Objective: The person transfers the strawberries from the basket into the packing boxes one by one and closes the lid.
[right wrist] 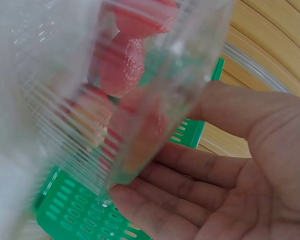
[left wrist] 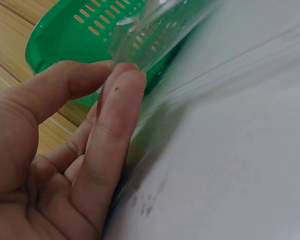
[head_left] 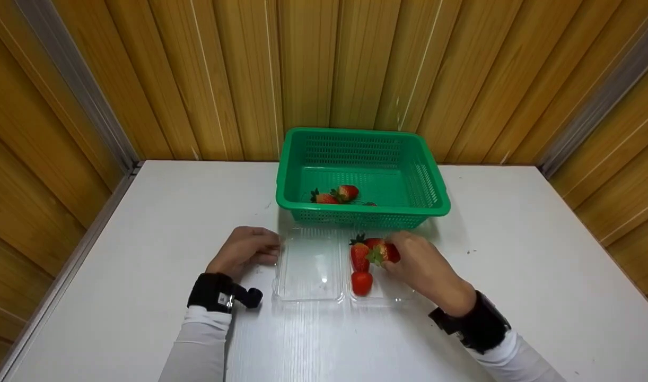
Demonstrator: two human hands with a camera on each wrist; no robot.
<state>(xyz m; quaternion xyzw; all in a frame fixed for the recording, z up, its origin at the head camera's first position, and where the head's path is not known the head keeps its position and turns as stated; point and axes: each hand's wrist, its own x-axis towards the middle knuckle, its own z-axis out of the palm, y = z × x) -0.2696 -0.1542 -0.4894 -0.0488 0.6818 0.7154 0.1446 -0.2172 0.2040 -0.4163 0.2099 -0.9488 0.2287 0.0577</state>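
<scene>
An open clear plastic clamshell [head_left: 308,268] lies on the white table [head_left: 143,223] in front of a green basket [head_left: 364,210]. Its left half is empty; the right half holds two strawberries [head_left: 360,256], one behind the other. My right hand [head_left: 401,258] pinches a third strawberry [head_left: 381,253] at its fingertips just over that right half. My left hand [head_left: 272,252] pinches the clamshell's left rim. In the left wrist view, thumb and fingers [left wrist: 115,95] meet at the clear edge [left wrist: 155,25]. In the right wrist view, red strawberries [right wrist: 122,70] blur through the plastic beside my right hand [right wrist: 190,150].
The basket stands at the back centre against the wooden wall [head_left: 324,69] and holds a few strawberries [head_left: 345,192]. Wooden walls also close the table's left and right sides. Black wrist straps [head_left: 215,293] sit on both arms.
</scene>
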